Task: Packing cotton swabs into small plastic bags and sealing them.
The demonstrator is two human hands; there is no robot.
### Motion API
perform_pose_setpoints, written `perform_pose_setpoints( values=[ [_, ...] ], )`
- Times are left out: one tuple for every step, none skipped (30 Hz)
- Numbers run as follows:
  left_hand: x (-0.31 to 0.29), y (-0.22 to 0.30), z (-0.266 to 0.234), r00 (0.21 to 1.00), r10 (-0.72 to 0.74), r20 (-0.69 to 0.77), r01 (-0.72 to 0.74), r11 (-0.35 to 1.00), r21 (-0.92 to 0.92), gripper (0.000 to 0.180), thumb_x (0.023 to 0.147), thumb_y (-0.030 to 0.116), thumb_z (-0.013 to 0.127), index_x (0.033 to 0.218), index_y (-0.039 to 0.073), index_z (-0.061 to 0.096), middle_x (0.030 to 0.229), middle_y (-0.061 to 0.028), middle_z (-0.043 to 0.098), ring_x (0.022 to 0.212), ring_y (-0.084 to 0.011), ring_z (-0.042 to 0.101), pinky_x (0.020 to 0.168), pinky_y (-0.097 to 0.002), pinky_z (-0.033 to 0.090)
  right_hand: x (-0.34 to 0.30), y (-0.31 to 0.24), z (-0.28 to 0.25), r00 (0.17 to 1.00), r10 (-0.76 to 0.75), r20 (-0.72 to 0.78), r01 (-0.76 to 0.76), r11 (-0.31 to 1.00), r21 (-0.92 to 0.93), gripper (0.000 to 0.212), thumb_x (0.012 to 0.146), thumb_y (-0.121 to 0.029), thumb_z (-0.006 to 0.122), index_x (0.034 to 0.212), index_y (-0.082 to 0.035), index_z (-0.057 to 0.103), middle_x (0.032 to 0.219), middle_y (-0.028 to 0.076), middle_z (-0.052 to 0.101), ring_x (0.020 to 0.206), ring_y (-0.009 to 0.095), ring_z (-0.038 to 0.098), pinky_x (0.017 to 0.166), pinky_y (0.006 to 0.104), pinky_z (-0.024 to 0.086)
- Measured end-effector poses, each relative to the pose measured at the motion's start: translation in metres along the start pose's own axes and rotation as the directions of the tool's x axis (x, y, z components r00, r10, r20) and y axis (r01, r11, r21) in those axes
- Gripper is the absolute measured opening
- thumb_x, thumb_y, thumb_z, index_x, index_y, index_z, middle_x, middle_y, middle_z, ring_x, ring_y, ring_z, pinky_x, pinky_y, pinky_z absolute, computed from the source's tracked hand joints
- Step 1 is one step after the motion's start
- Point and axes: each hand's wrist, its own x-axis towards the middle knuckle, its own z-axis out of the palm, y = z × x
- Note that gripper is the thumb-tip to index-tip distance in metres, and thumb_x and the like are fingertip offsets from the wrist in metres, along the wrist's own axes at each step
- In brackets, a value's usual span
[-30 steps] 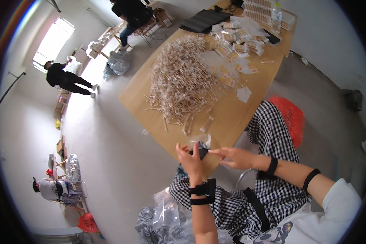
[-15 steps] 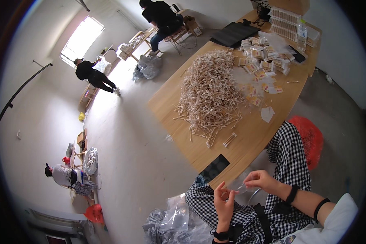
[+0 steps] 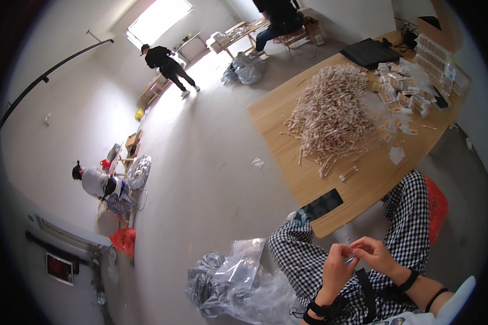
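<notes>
My left hand and my right hand meet at the fingertips above my lap, off the near edge of the table. Both have their fingers bent in a pinch. A small pale thing shows between them, too small and too covered to name. Past my hands, a big heap of cotton swabs covers much of the wooden table. A short row of several swabs lies apart from the heap, and a black phone rests at the table's near left corner.
Small packs, white cards, a black mat and a clear bottle are farther back. Plastic bags lie on the floor at my left, a red bag at my right. Other people are across the room.
My hands have come together; the left one, spread before, now pinches against the right. The view has turned left, shifting the table rightward. The distant standing person has turned.
</notes>
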Motion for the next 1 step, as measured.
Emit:
perform_pose_setpoints(
  values=[
    [-0.0017, -0.0037, -0.0025, 1.0, -0.011, -0.001, 0.011, 1.0, -0.018, 0.035, 0.074, 0.007, 0.081, 0.097, 0.002, 0.055, 0.085, -0.0094, 0.059, 0.076, -0.0225, 0.062, 0.067, -0.0311, 0.05, 0.0012, 0.0026, 0.0056, 1.0, 0.007, 0.024, -0.007, 1.0, 0.001, 0.024, 0.095, -0.015, 0.065, 0.111, 0.003, 0.062, 0.104, 0.013, 0.07, 0.098, 0.018, 0.069, 0.087, 0.0287, 0.055]
  ],
)
